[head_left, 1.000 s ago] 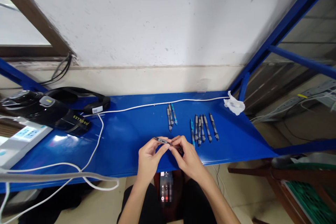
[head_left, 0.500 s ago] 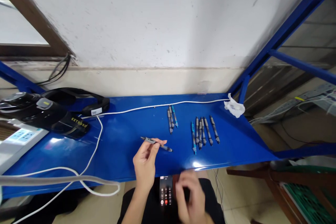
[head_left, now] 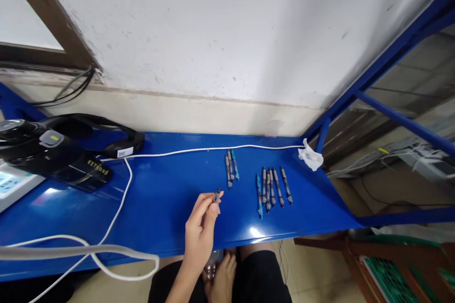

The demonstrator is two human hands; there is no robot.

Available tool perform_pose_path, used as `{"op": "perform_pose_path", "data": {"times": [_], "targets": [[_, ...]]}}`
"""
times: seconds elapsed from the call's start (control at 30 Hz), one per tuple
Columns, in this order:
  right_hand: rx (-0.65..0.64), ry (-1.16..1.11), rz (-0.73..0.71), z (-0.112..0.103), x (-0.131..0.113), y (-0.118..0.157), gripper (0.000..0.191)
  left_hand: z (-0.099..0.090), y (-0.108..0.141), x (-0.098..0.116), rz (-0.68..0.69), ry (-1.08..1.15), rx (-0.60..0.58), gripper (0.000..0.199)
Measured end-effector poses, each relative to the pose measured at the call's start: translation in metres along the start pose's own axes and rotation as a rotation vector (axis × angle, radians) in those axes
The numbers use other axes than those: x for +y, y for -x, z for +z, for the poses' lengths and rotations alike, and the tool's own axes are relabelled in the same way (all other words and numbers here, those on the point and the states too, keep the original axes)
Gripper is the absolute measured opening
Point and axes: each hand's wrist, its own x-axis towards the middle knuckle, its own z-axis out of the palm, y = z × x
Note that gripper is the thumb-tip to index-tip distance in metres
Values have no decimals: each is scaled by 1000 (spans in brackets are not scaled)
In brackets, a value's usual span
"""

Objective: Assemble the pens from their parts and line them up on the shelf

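Observation:
My left hand [head_left: 201, 227] pinches a grey-and-black pen [head_left: 217, 195] above the front of the blue desk, its clip end tilted up and the rest mostly hidden by the fingers. Below the desk edge, my right hand [head_left: 223, 277] is closed about a phone [head_left: 214, 259] over my lap, partly covering its screen. Beyond the left hand lie two grey pens [head_left: 228, 170] beside a blue pen [head_left: 235, 165]. To the right, several grey pens [head_left: 277, 187] lie in a loose row, with a blue pen [head_left: 259, 196] at its left end.
A white cable [head_left: 177, 152] runs along the back of the desk [head_left: 156, 208] to a crumpled tissue [head_left: 311, 155]. At left are a black bag-like item with yellow lettering [head_left: 81, 163], a black headset [head_left: 121, 144] and a white power strip [head_left: 14, 184]. Cable loops [head_left: 121, 199] hang over the front edge.
The pen in my left hand has turned from lying sideways to pointing away from me. My right hand has moved left, from beside the phone onto it. The view has shifted slightly.

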Motion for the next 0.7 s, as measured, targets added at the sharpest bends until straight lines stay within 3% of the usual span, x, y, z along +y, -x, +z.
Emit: {"op": "perform_pose_path", "data": {"times": [0.13, 0.23, 0.5, 0.63, 0.7], "targets": [[-35, 87, 42, 29, 9, -4, 70, 1, 0, -1, -35, 33, -22, 30], [-14, 64, 46, 39, 18, -6, 72, 1, -1, 1, -60, 36, -30, 33], [27, -97, -20, 16, 17, -3, 62, 0, 4, -5, -126, 73, -8, 43], [23, -74, 31, 36, 31, 3, 67, 1, 4, -4, -161, 168, 7, 20], [15, -63, 50, 48, 39, 5, 72, 0, 4, -3, -148, 142, -12, 18]]}}
